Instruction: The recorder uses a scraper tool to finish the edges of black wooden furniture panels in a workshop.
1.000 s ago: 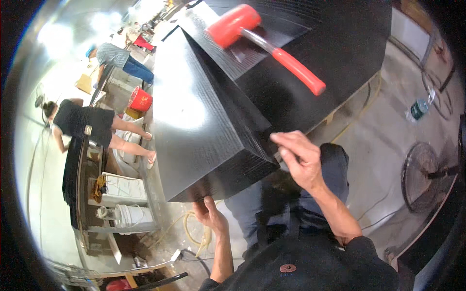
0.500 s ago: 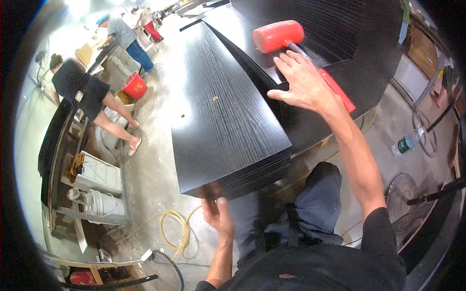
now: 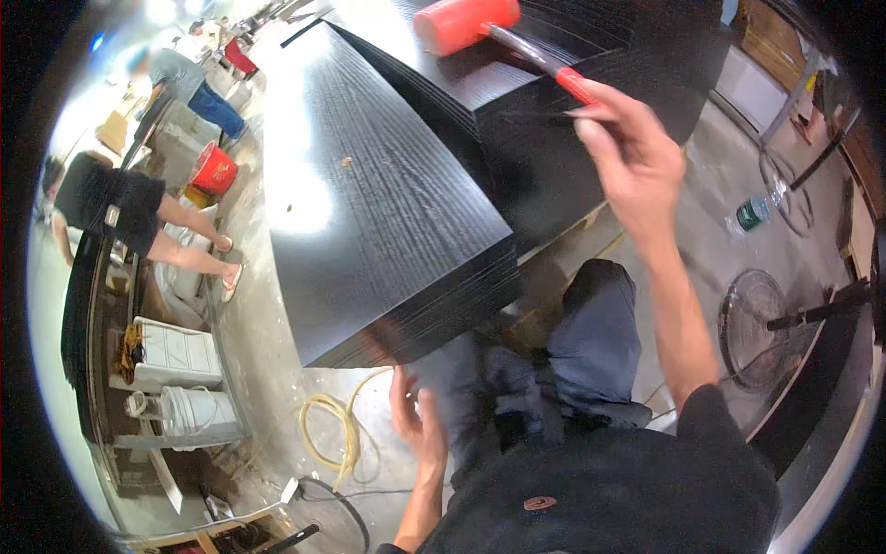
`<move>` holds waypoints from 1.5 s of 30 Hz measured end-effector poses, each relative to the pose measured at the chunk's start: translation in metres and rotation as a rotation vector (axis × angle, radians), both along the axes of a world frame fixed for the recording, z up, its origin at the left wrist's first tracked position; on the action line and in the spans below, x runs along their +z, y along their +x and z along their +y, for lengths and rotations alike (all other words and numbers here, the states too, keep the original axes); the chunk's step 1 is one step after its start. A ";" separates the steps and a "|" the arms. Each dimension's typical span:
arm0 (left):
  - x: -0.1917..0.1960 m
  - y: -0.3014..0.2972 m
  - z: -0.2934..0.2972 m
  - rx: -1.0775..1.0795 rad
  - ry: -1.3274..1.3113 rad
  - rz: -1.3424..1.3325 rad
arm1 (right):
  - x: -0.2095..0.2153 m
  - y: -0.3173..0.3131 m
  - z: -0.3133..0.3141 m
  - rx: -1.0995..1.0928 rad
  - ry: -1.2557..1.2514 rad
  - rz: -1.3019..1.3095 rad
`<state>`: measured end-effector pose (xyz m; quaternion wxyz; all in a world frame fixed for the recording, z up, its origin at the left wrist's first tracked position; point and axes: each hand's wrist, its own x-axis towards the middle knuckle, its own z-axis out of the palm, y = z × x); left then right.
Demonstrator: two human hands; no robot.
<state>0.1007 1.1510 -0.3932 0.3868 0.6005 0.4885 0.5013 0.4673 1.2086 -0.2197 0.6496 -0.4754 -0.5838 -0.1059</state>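
Note:
A stack of black wood-grain panels [image 3: 397, 222] lies in front of me, its near edge showing many thin layers. Just below its near left corner is my left hand [image 3: 420, 425], fingers apart and holding nothing. One fingertip is at or very near the stack's lower edge. My right hand [image 3: 637, 152] has its thumb and fingers closed around the end of the handle of a red-headed mallet [image 3: 466, 23]. The mallet's dark and red handle slants toward me, and its end is hidden in my fingers. Its head is over a second black panel stack [image 3: 544, 120] behind and right.
Yellow hose [image 3: 323, 434] coils on the floor at left, beside white buckets [image 3: 189, 411] on a low rack. A person in black [image 3: 111, 203] bends over a bench near a red bucket [image 3: 214, 168]. At right are a plastic bottle [image 3: 752, 214] and a round stand base [image 3: 752, 319].
My right hand has gone from hovering spread over the mallet's handle to gripping its end, and the handle has turned slightly. My left hand has dropped a little from the stack's edge. The view has shifted.

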 end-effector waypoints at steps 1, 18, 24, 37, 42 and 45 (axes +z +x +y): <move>0.000 0.001 -0.005 0.001 -0.054 0.069 | -0.005 -0.005 -0.022 0.052 -0.042 0.444; 0.068 0.148 0.013 -0.530 -0.440 -0.382 | -0.105 -0.032 -0.082 0.517 -0.587 0.889; 0.077 0.161 0.006 -0.404 -0.454 -0.527 | -0.106 -0.040 -0.082 0.483 -0.574 1.004; 0.127 0.162 0.019 -0.422 -0.276 -0.742 | -0.040 -0.062 -0.053 0.510 -0.505 0.864; 0.140 0.165 0.022 -0.429 -0.266 -0.870 | -0.025 -0.064 -0.041 0.569 -0.408 0.829; 0.146 0.164 0.025 -0.418 -0.272 -0.876 | -0.019 -0.066 -0.035 0.570 -0.396 0.825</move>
